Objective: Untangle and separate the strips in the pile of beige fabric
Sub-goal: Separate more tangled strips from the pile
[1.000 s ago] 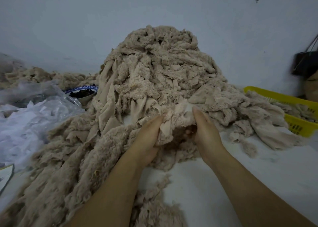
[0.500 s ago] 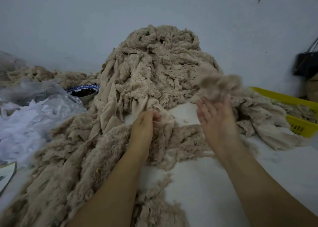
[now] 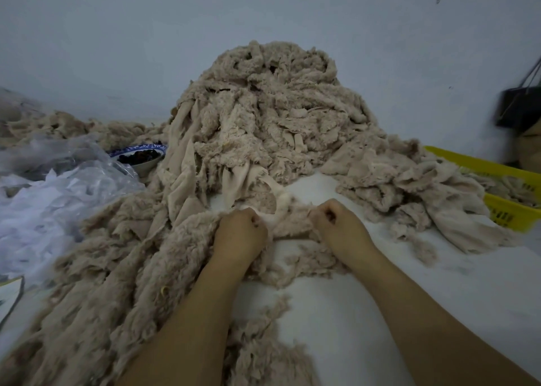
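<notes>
A tall pile of beige fleece strips rises against the wall in the middle of the white surface. More beige strips trail down the left side toward me. My left hand and my right hand sit at the pile's near foot, a short gap apart. Both have curled fingers and each grips an end of one beige strip that stretches between them. Loose tufts lie under and in front of my wrists.
A heap of separated beige strips spreads to the right, partly over a yellow plastic basket. Clear plastic bags with white scraps lie at the left. A blue-rimmed bowl stands behind them. A dark bag hangs far right.
My right hand tossed a clump of fabric toward the right heap, then came back down. Both hands now grip a strip at the pile's foot.
</notes>
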### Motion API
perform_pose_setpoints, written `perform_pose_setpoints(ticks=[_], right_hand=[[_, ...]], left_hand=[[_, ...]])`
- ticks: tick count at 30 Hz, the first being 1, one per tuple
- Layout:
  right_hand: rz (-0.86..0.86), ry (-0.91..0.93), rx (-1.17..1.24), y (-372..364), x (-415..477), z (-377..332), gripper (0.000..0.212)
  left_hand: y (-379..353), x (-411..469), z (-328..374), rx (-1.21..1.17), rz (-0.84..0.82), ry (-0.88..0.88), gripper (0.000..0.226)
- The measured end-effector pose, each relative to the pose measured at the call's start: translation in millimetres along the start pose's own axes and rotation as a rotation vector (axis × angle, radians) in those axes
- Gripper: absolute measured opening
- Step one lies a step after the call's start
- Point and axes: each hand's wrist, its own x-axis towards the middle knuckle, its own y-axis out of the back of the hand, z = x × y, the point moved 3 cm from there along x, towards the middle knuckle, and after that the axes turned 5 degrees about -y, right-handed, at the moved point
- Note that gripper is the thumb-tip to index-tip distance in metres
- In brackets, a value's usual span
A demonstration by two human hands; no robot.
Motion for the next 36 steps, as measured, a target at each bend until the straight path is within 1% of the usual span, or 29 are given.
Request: perform_pose_setpoints(ticks=[2, 3, 5, 7, 10, 13, 15, 16, 18, 20, 21, 22, 24, 25, 26, 28, 29, 31, 32, 33, 34, 36], right_hand=[[0.009, -0.072, 0.368, 3, -1, -5, 0.024], [-0.017, -0.115, 0.532, 2, -1, -7, 0.028], [-0.075, -0.194, 0.741, 0, -2, -9, 0.028], [-0.13, -0.266, 0.845, -2, -1, -8, 0.021], [-0.179, -0.384, 1.008, 0, -2, -5, 0.031], [-0.205, -0.511, 1.138, 5, -1, -4, 0.041], [-0.179, -0.541, 1.182, 8, 0, -1, 0.05], [-0.165, -0.541, 1.212, 9, 0, 0, 0.051], [-0.132, -0.502, 1.267, 11, 1, -1, 0.045], [-0.068, -0.457, 1.194, 11, 2, -2, 0.035], [-0.021, -0.44, 1.065, 10, 2, -1, 0.033], [0.03, -0.402, 0.866, 10, 1, -2, 0.034], [0.092, -0.229, 0.393, 8, -1, -4, 0.04], [0.077, -0.144, 0.198, 4, -2, -3, 0.038], [0.053, -0.093, 0.08, 0, -2, -4, 0.032], [0.033, -0.033, 0.038, -3, -2, -7, 0.017], [0.025, 0.002, 0.076, -4, -2, -9, 0.017], [-0.051, 0.093, 0.156, -9, -6, -18, 0.012], [-0.124, 0.13, 0.185, -14, -10, -22, 0.007], [-0.19, 0.149, 0.192, -19, -14, -24, 0.007], [-0.208, 0.162, 0.186, -23, -15, -24, 0.008], [-0.144, 0.142, 0.229, -22, -14, -24, 0.007]], left_hand=[[5, -1, -5, 0.072, 0.035, 0.036, 0.019], [6, -1, -7, 0.113, 0.028, 0.062, 0.025], [8, -2, -10, 0.147, 0.003, 0.095, 0.032], [8, -3, -9, 0.158, -0.015, 0.102, 0.033], [10, -3, -10, 0.151, -0.018, 0.109, 0.034], [11, 1, -18, 0.118, -0.009, 0.115, 0.04], [9, 5, -21, 0.096, -0.006, 0.11, 0.045], [8, 6, -21, 0.062, -0.012, 0.117, 0.047], [4, 6, -21, 0.027, -0.015, 0.111, 0.044], [3, 8, -19, 0.02, 0.057, 0.049, 0.03], [6, 9, -17, -0.042, 0.132, 0.011, 0.019], [10, 8, -14, -0.144, 0.208, -0.019, 0.015], [17, 4, -7, -0.4, 0.303, -0.018, 0.026], [20, 3, -4, -0.551, 0.32, 0.002, 0.029], [22, 1, 0, -0.709, 0.312, 0.022, 0.029], [21, -1, 8, -0.99, 0.215, 0.057, 0.023], [18, -1, 11, -1.067, 0.16, 0.064, 0.022], [14, 0, 15, -1.114, 0.091, 0.067, 0.024], [12, -1, 16, -1.126, 0.068, 0.065, 0.026], [10, 0, 17, -1.135, 0.039, 0.053, 0.027], [9, -1, 18, -1.137, 0.01, 0.039, 0.026], [7, -1, 18, -1.102, -0.015, 0.03, 0.026]])
